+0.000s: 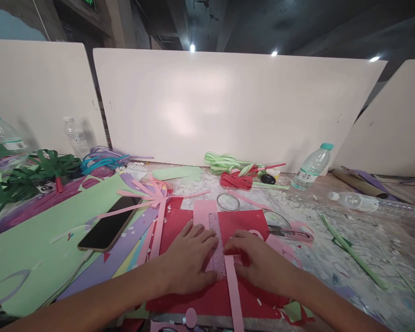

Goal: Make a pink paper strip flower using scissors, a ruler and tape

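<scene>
Upright on red paper (242, 221) lies a clear ruler (215, 230), over a pink paper piece (201, 212). My left hand (193, 258) presses on the ruler and pink paper, fingers spread. To the right of the ruler, my right hand (254, 258) has its fingers curled at the upper end of a pink strip (234, 295), which runs down toward the front edge. Pink-handled scissors (292, 234) rest right of the red paper. A bundle of pink strips (159, 198) sits to the left.
A phone (109, 224) lies on green paper (48, 230) at left. Green and red strip bundles (237, 181) and a water bottle (311, 168) stand near the white board (224, 106). Another bottle (356, 201) lies at right, beyond a green strip (352, 253).
</scene>
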{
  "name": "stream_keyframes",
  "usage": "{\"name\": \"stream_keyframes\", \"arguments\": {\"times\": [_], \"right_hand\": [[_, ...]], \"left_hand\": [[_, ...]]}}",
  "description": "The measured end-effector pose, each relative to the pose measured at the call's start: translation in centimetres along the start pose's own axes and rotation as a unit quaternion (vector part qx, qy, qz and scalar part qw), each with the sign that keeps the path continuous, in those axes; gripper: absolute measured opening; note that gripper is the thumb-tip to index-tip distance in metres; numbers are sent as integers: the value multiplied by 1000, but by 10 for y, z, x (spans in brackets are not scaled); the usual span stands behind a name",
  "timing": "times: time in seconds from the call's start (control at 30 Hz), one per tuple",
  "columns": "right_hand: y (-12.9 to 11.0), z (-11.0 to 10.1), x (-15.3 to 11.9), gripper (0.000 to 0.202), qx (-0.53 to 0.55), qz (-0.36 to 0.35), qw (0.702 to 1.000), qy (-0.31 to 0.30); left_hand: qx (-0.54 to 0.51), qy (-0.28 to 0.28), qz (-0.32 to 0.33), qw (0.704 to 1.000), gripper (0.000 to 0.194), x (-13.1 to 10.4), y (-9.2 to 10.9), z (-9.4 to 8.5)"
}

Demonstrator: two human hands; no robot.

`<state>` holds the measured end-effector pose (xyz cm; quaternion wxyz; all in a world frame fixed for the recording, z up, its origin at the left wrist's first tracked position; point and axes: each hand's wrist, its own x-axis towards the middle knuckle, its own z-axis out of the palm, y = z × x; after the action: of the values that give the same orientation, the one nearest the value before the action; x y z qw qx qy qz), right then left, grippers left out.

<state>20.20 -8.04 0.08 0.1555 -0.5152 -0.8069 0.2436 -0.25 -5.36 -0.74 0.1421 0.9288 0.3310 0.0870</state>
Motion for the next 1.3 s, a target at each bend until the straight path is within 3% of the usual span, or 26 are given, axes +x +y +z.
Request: {"name": "stream_keyframes", "arguments": {"times": [0.1, 0.2, 0.23, 0.3, 0.37, 0.43, 0.5, 0.53, 0.6, 0.7, 0.87, 0.97, 1.13, 1.3], "right_hand": [[-3, 4, -2, 26, -15, -16, 1000, -11], [-12, 2, -20, 26, 48, -8, 998, -45], [-17, -1, -27, 28, 79, -1, 995, -68], [-24, -10, -37, 30, 154, -21, 971, -180], [-26, -18, -36, 29, 210, -31, 950, -228], [-23, -24, -24, 27, 232, -1, 956, -181], [-14, -24, -3, 21, 218, 17, 973, -76], [-9, -22, 7, 21, 221, 20, 974, -52], [0, -18, 26, 24, 227, 22, 972, -46], [6, -11, 41, 25, 221, 11, 974, -56], [10, -6, 42, 34, 272, 6, 959, -78], [8, -5, 39, 34, 265, -1, 961, -76], [-2, -1, 37, 28, 199, -13, 980, 2], [-1, 6, 43, 16, 244, 6, 967, 74]], "left_hand": [[4, 2, 1, 1000, 53, -1, 0, 0], [10, 7, 4, 1000, 51, -1, -2, 2], [10, 8, 4, 1000, 52, -1, -3, 3], [7, 10, 4, 1000, 54, -1, -4, 4], [1, 11, 4, 1000, 53, -1, -4, 3], [-13, 14, 8, 1000, 49, 0, -3, -1], [-51, 16, 4, 999, 49, 4, -2, -5], [-82, 29, -12, 996, 51, 7, -2, -7], [-162, 82, -58, 982, 47, 13, -2, -9], [-284, 155, -105, 940, 20, 23, -8, -7], [-470, 153, -139, 858, 16, 31, -22, -4], [-528, 146, -156, 822, 19, 32, -24, -5], [-544, 130, -150, 815, 27, 31, -22, -5], [-527, 119, -144, 829, 21, 29, -25, -2]]}}
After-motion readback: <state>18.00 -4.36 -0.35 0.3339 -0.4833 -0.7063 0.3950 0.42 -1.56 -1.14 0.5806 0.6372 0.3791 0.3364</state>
